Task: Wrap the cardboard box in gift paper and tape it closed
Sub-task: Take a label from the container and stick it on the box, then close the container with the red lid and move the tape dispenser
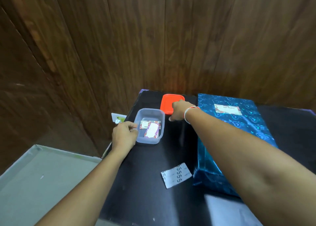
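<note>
A view from above shows a black table (145, 183) set against dark wood wall panels (153, 37). At far left, a pale grey floor (42, 183) meets the wall, and a small white and green card (118, 118) lies at the table's left edge.

The left hand (124, 135) reaches forward and grips the near left rim of a clear plastic tub (159, 116), fingers curled over the edge. Inside the tub lie 2 small floral gift labels (150, 128), overlapping.

Just behind and to the right of the tub sits an orange-red lid (168, 100), flat on the table. The right hand (179, 111), with a white and red band at the wrist, rests on the lid's near right part, its fingers bent downward; whether they are gripping the lid cannot be told.

Nearer the camera, a white paper slip (176, 175) printed with the digits 5555 lies flat on the table.

At right lies the box (236, 123), fully wrapped in shiny blue paper patterned with hearts. A floral label (228, 109) is stuck on its top face. The right forearm crosses above it.
</note>
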